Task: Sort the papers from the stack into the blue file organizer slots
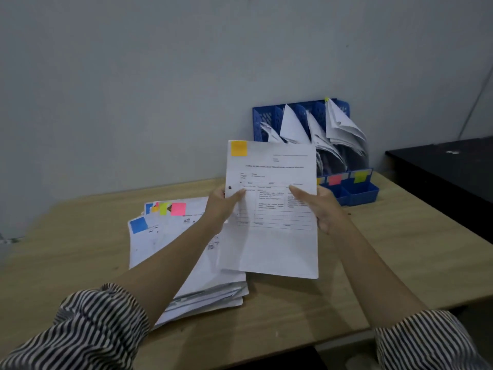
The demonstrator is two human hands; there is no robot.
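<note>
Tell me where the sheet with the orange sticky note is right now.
The sheet with the orange sticky note is centre frame, held above the wooden table by both hands, right of the paper stack and in front of the blue file organizer.

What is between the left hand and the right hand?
In the head view, the held paper with an orange note spans between the left hand and the right hand; each grips one side edge.

Both arms reached forward, striped sleeves pushed up. Left hand [224, 206] and right hand [321, 206] pinched a raised sheet [274, 236], thumbs on front.
</note>
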